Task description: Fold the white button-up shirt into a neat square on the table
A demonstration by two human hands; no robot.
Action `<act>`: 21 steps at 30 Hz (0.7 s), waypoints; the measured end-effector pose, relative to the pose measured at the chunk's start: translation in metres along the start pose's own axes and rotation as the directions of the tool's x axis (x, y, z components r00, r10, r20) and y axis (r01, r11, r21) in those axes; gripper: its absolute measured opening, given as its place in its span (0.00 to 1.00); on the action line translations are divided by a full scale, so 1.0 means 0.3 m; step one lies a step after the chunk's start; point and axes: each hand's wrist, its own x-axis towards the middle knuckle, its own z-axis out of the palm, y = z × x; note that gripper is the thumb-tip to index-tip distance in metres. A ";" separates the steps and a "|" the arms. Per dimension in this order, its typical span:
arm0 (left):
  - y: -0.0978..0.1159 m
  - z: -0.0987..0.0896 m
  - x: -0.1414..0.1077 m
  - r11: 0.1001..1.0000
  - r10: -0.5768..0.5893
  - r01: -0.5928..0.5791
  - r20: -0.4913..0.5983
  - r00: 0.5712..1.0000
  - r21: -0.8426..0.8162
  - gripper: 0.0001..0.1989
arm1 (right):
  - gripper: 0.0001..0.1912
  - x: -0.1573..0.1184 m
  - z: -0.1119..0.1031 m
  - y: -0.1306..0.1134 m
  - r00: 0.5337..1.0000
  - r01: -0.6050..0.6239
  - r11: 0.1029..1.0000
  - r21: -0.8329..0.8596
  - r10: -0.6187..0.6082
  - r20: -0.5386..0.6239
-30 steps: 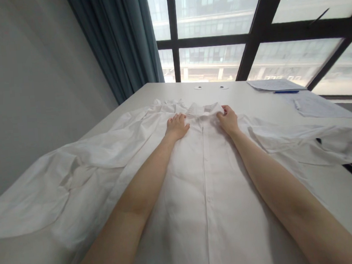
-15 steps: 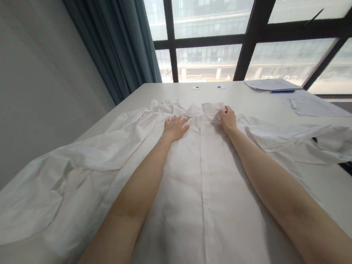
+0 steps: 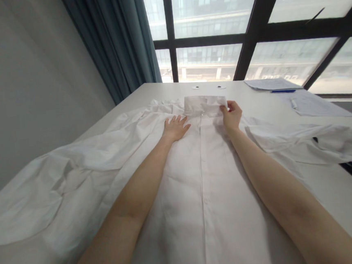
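Note:
A white button-front shirt point(image 3: 220, 185) lies spread over the table, its placket running down the middle toward me. My left hand point(image 3: 175, 128) rests flat on the fabric just below the neck, fingers spread. At the far end, my right hand point(image 3: 231, 114) pinches the right end of the collar point(image 3: 206, 104), which is raised off the shirt as a broad band. One sleeve point(image 3: 25, 202) stretches out to the left. The other sleeve point(image 3: 306, 139) lies crumpled to the right, with a small dark spot near its cuff.
The white table point(image 3: 163, 91) reaches to a dark-framed window point(image 3: 208, 41). Papers point(image 3: 318, 104), a blue pen point(image 3: 282, 91) and a small white object point(image 3: 293, 104) lie at the back right. Two round fittings are set near the far edge. A blue curtain point(image 3: 125, 46) hangs at the left.
My right hand has moved slightly right and up, and the collar in it now stands higher and wider. My left hand has stayed in place.

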 end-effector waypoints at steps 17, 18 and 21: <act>0.044 0.002 -0.005 0.979 0.159 -0.154 0.030 0.987 -0.137 0.25 | 0.13 0.004 -0.022 0.024 0.976 -0.104 0.959 0.263 0.048 0.210; 0.042 0.004 -0.003 0.980 0.129 -0.126 0.011 0.992 -0.152 0.25 | 0.12 0.007 -0.035 0.028 0.969 -0.120 0.958 0.259 0.056 0.241; 0.029 0.002 0.006 0.978 -0.005 -0.010 -0.075 0.997 -0.207 0.24 | 0.07 0.018 -0.076 0.039 0.935 -0.162 0.961 0.226 0.076 0.346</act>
